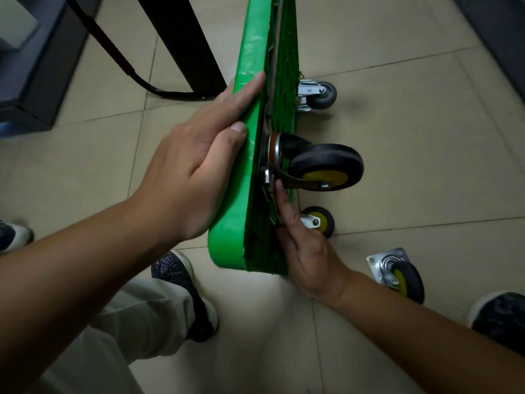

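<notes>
A green platform trolley [252, 61] stands on its edge on the tiled floor, its wheeled underside facing right. My left hand [196, 163] lies flat against its smooth top face with straight fingers, thumb on the rim. My right hand [301, 245] reaches to the underside below a large black caster with a yellow hub [326, 166]; its fingers touch the caster's metal mounting plate [268, 177], and what they hold, if anything, is hidden. A smaller yellow-hubbed caster [321, 221] sits just behind that hand. A grey caster [321, 95] is fixed farther up the trolley.
A loose caster with a bare metal plate [397, 275] lies on the floor at the right. The trolley's black handle bar [119, 55] and a dark panel [181, 41] are at the upper left. My shoes [184, 291] and another person's shoe [12, 234] are on the tiles.
</notes>
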`<state>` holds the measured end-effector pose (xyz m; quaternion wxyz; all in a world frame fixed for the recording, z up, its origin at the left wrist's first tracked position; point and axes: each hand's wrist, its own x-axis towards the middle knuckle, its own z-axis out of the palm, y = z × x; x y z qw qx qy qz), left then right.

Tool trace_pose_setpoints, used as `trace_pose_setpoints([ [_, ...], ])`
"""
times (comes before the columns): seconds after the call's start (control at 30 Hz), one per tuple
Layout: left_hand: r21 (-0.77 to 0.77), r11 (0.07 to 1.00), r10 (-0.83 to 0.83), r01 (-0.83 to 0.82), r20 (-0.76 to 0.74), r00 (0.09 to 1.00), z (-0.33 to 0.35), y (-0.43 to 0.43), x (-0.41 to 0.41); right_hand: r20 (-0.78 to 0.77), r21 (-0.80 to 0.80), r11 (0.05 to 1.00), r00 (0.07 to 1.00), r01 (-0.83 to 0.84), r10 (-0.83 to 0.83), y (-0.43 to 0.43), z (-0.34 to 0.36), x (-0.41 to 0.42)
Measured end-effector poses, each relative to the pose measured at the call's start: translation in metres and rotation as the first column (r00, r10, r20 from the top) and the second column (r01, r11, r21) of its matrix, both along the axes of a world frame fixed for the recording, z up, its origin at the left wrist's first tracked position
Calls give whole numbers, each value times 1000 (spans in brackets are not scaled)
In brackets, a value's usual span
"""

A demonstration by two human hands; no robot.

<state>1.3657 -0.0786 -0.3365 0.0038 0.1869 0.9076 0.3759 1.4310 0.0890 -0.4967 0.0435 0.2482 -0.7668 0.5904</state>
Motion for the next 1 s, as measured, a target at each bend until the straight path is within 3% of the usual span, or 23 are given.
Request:
trace_pose_setpoints([
  [0.2, -47, 999, 23, -25, -30, 999, 4, 3, 2, 143, -5, 997, 986, 81, -80, -7, 24, 19],
  [0.5, -174, 981, 92, -91, -2, 996, 14, 15, 11, 282, 249, 959, 937, 134, -205, 1, 76, 47],
  [0.83, -234, 970, 70, -66, 9, 997, 17, 12, 13, 661, -52, 979, 742, 196, -114, -13, 151, 58],
  [0.9, -256, 965, 65, -60, 9, 998, 18, 11, 12, 680, -66, 976, 725, 206, -107, -15, 151, 57],
  [1.0, -273, 960, 71, -61, 25, 997, 21, 8, 9, 621, -41, 976, 771, 213, -142, -13, 139, 59],
])
